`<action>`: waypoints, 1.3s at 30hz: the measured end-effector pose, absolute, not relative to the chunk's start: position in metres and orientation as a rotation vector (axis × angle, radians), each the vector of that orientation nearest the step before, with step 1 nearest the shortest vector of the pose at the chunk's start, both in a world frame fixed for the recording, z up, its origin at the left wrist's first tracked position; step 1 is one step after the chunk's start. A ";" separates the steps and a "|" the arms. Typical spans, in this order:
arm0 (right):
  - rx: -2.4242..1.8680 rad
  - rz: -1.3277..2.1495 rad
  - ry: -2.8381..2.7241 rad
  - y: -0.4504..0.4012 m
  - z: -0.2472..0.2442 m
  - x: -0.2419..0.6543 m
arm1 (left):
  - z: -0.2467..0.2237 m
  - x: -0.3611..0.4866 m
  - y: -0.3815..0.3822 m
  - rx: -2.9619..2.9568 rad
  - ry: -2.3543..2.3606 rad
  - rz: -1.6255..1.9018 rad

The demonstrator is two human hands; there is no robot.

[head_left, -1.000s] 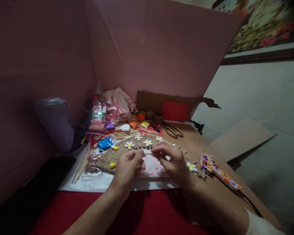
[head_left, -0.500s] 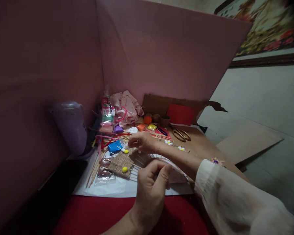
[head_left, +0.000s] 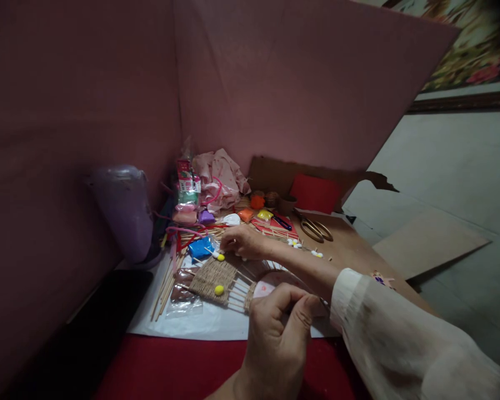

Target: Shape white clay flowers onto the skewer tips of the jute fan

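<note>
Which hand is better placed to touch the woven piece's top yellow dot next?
Probably the right hand: it is close beside the top yellow dot. The left hand is farther away, lower in the view.

In dim light, a dusky pink panel faces you at twelve o'clock; a framed painting hangs on your pale wall at two.

Dim overall, colours muted. Lower left near black; top-right corner dark too. Wall, sleeve, white sheet brightest. Light direction unclear. Red cloth darker, shadowed right of left hand. Small glints on plastic pack. Purple cup, painting soft. Wide-angle stretch toward edges, sleeve enlarged.
</note>
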State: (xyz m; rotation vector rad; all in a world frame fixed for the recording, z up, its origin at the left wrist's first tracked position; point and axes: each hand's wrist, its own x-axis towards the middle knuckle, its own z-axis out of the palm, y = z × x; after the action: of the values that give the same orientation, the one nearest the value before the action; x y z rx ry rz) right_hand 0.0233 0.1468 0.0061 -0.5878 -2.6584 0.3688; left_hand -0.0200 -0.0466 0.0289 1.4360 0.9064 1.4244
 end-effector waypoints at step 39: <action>-0.513 -0.074 -2.767 0.133 0.005 0.032 | 0.024 -0.017 -0.046 1.464 0.928 1.355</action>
State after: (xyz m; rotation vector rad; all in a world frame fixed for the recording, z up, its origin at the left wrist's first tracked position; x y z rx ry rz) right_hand 0.0321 0.1326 0.0049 -0.5131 -2.7673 -0.0740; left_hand -0.0173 -0.0463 0.0237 1.4638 0.9282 1.3554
